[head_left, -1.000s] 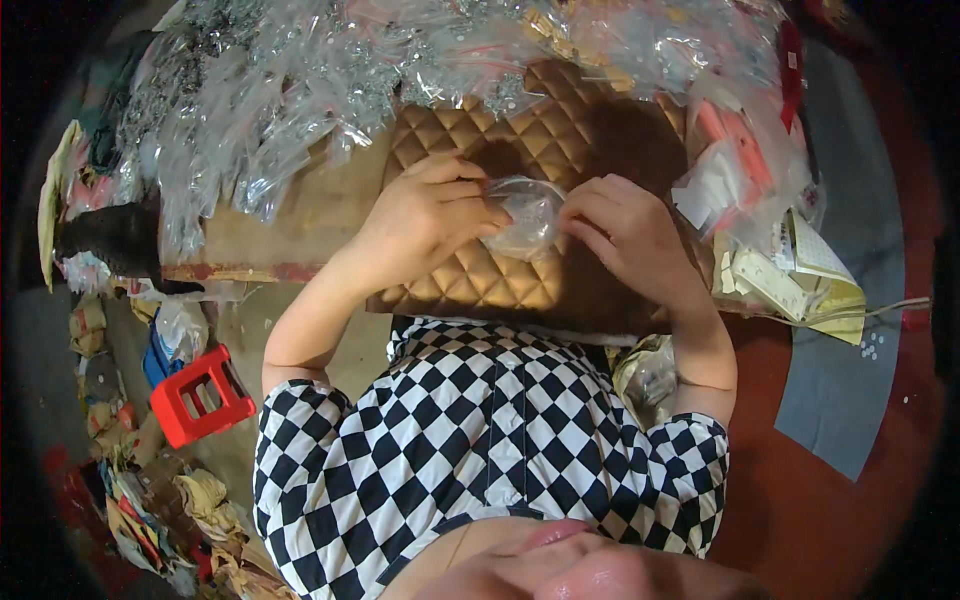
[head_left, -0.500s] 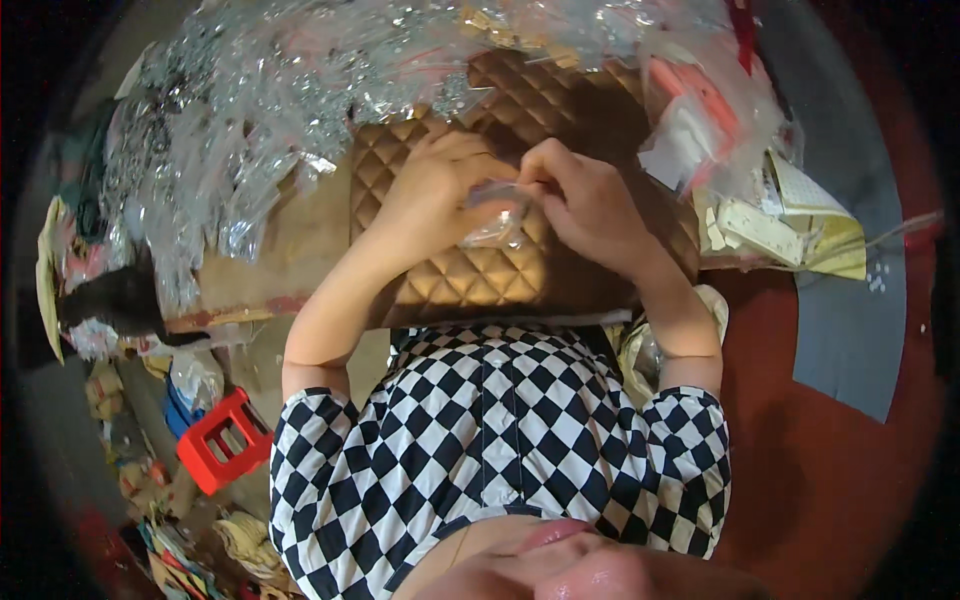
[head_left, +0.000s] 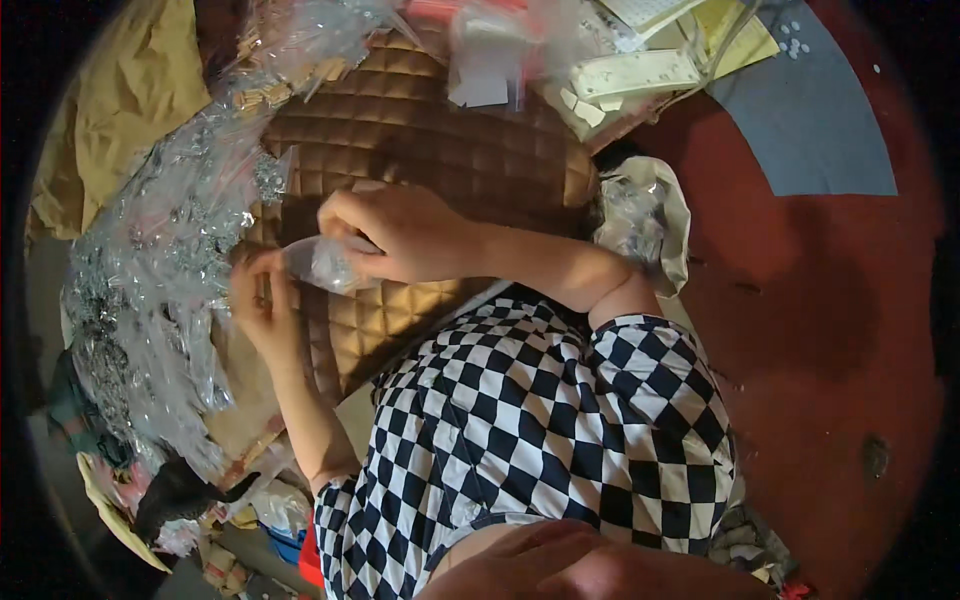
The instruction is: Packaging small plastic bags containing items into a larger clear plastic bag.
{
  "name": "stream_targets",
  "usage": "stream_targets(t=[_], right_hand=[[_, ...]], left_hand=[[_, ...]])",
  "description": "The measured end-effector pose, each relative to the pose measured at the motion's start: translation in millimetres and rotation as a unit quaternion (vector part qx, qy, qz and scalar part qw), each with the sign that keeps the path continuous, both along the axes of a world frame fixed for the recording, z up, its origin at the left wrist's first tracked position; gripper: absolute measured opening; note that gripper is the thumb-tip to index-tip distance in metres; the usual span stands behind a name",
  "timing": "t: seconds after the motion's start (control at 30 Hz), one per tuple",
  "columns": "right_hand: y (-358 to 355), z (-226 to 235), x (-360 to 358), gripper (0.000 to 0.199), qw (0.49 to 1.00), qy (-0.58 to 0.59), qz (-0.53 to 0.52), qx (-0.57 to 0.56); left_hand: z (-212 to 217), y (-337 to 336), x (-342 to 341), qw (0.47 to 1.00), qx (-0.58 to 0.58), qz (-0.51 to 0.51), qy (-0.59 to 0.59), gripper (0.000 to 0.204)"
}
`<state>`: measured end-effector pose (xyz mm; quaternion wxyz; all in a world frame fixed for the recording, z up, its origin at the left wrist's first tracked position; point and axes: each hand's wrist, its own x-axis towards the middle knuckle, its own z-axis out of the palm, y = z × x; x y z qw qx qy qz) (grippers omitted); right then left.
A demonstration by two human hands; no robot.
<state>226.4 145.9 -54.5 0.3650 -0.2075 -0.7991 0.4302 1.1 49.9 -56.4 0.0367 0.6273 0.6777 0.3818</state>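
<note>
A small clear plastic bag (head_left: 330,264) is stretched between my two hands above a brown quilted mat (head_left: 455,115). My left hand (head_left: 262,292) pinches the bag's left end, its fingers curled in. My right hand (head_left: 405,232) grips the other end, fingers bent over it from above. What lies inside the bag is too unclear to make out. Close beside my left hand spreads a large heap of clear plastic bags (head_left: 150,290) with small shiny contents and some pinkish edges.
At the back lie a white tray (head_left: 640,75), yellow paper (head_left: 745,45) and a white card (head_left: 480,92). A pale sack (head_left: 675,215) with clear plastic inside stands right of the mat. Brown paper (head_left: 150,90) lies far left; a grey sheet (head_left: 800,140) rests on the red floor (head_left: 800,370).
My view and body have turned to the right. Both hands, with the bag, now sit further left, near the heap. They have moved apart, and the bag is stretched between them.
</note>
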Motion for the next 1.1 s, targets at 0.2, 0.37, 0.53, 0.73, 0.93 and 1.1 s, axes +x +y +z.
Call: stream_targets(t=[0.2,0.37,0.53,0.73,0.93,1.1], right_hand=[[3,-15,31,0.029,0.995,-0.083,0.040,0.030],[10,21,185,0.026,0.962,-0.209,-0.103,-0.145],[15,28,231,0.017,0.909,-0.337,-0.245,-0.022],[71,25,127,0.029,0.940,-0.311,-0.142,0.027],[167,-36,-27,0.039,0.915,-0.178,-0.158,0.327],[199,-36,-88,0.022,0.882,-0.202,-0.159,0.395]], left_hand=[[25,24,52,0.978,0.091,-0.182,0.046,0.012],[1,24,24,0.993,-0.042,-0.106,0.036,0.026],[-30,62,-7,0.989,-0.067,-0.015,0.129,0.039],[-46,105,-44,0.977,-0.018,0.007,0.214,0.021],[-24,67,-13,0.978,-0.002,0.011,-0.208,0.011],[14,36,-9,0.999,-0.023,-0.039,-0.028,0.014]])
